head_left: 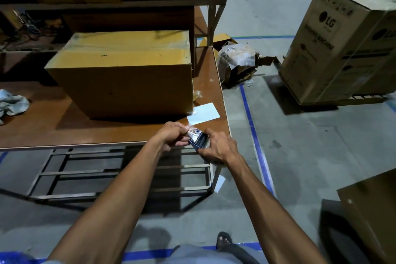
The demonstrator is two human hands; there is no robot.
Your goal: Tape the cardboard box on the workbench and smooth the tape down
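Note:
A closed brown cardboard box point(126, 70) stands on the brown workbench point(64, 135), with shiny clear tape along its top seam. In front of it, over the bench's near right corner, my right hand point(218, 148) grips a roll of clear tape point(200, 141). My left hand point(171, 135) pinches the loose end of the tape point(189, 129) and holds it a short way off the roll. Both hands are apart from the box, nearer to me than it.
A white sheet of paper point(203, 115) lies on the bench beside the box. A crumpled cloth point(12, 105) sits at the bench's left. Shelving with boxes stands behind. On the floor to the right are a large LG carton point(342, 49), torn packaging point(237, 60) and blue floor lines.

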